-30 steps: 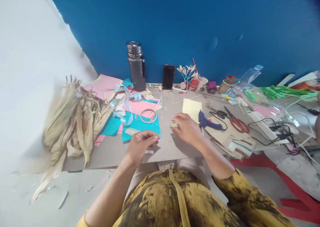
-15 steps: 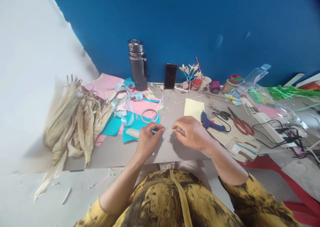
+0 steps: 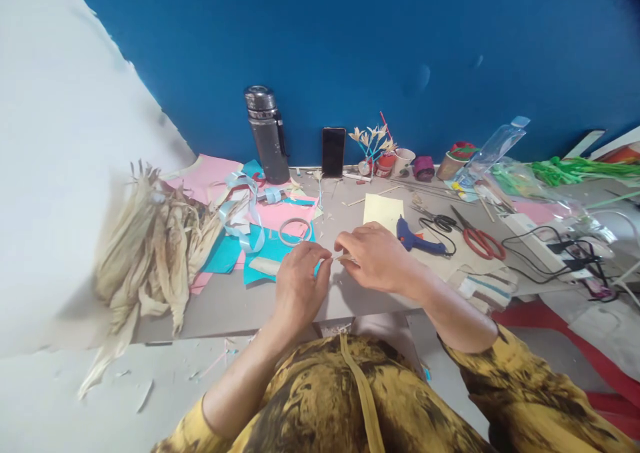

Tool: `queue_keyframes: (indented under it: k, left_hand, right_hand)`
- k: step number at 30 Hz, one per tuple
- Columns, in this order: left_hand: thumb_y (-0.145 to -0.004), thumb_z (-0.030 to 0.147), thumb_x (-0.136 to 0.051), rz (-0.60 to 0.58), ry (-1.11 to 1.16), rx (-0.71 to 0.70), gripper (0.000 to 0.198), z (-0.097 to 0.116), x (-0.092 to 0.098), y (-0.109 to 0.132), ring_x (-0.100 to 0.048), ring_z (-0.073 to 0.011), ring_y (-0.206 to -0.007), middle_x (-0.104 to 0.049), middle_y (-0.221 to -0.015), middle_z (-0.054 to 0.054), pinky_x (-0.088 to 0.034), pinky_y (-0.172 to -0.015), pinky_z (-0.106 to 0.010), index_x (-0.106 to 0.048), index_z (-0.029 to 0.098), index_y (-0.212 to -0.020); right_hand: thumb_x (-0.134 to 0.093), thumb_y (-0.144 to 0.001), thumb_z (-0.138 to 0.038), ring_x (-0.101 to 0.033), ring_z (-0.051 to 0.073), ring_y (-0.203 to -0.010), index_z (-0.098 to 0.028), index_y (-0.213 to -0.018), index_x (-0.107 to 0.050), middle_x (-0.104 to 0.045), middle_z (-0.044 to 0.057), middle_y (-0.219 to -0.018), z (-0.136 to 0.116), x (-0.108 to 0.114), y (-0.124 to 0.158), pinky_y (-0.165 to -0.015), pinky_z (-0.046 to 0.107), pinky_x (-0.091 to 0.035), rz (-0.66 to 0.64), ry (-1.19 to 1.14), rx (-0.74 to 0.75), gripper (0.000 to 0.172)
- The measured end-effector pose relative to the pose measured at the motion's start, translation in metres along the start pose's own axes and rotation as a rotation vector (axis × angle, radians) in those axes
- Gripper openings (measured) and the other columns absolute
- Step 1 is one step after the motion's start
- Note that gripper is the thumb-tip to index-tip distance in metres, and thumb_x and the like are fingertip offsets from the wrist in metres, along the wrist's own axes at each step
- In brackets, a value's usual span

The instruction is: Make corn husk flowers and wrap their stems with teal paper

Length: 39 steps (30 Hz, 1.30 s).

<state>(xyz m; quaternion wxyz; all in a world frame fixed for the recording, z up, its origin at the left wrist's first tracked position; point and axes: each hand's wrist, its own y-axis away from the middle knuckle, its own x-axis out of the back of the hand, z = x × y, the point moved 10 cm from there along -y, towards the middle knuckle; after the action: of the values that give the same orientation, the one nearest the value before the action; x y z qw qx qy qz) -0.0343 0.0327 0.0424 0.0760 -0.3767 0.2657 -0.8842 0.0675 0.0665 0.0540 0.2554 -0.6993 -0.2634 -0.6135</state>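
My left hand (image 3: 301, 283) is closed in a pinch over the blue sheet's right edge; what its fingertips grip is too small to make out. Close beside it, my right hand (image 3: 377, 260) pinches a thin pale strip (image 3: 346, 258) that looks like corn husk, its end pointing toward my left fingertips. Whether both hands touch the strip is hard to tell. A flat piece of husk (image 3: 265, 266) lies on the blue paper (image 3: 255, 280) left of my left hand. Past my right hand are a pale yellow paper (image 3: 383, 208) and a blue glue gun (image 3: 420, 240).
Dried corn husks (image 3: 165, 253) are heaped at the left. Along the back stand a thermos (image 3: 270, 140), a phone (image 3: 333, 152), husk flowers (image 3: 371, 136) and a plastic bottle (image 3: 495, 150). Red-handled scissors (image 3: 483, 242), a striped glove (image 3: 485, 288) and a power strip (image 3: 535, 243) lie right.
My hands have come closer together, the right one moving left with the pale strip toward my left fingertips. The view has shifted slightly.
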Motion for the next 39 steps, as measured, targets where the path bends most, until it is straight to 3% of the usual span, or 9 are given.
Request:
queue_keyframes:
  k: [8, 25, 39]
  left_hand:
    - [-0.094, 0.016, -0.056, 0.099, -0.244, -0.109, 0.012, 0.017, 0.005, 0.006, -0.065, -0.0221, -0.086, -0.072, -0.092, -0.006, -0.042, -0.075, -0.036, -0.066, 0.02, -0.089]
    - [-0.089, 0.013, -0.058, 0.176, -0.316, -0.075, 0.012, 0.018, 0.019, 0.006, -0.065, -0.0235, -0.086, -0.073, -0.088, -0.005, -0.038, -0.075, -0.038, -0.063, 0.021, -0.083]
    - [-0.091, 0.014, -0.057, 0.073, -0.299, -0.133, 0.011, 0.03, 0.006, 0.01, -0.063, -0.0226, -0.085, -0.073, -0.089, -0.005, -0.037, -0.08, -0.04, -0.064, 0.021, -0.085]
  right_hand:
    - [-0.058, -0.092, -0.025, -0.068, 0.025, -0.088, -0.019, -0.113, -0.059, -0.074, 0.007, -0.089, -0.005, 0.003, 0.002, -0.083, 0.035, -0.037, 0.035, -0.018, -0.008, 0.021]
    - [-0.058, -0.092, -0.022, -0.069, 0.025, -0.091, -0.019, -0.113, -0.061, -0.075, 0.007, -0.09, -0.01, 0.001, 0.003, -0.086, 0.036, -0.04, 0.016, -0.05, -0.021, 0.021]
    - [-0.059, -0.092, -0.022, -0.068, 0.025, -0.094, -0.017, -0.115, -0.06, -0.075, 0.009, -0.095, -0.007, 0.0, 0.003, -0.085, 0.035, -0.039, 0.024, -0.034, -0.03, 0.024]
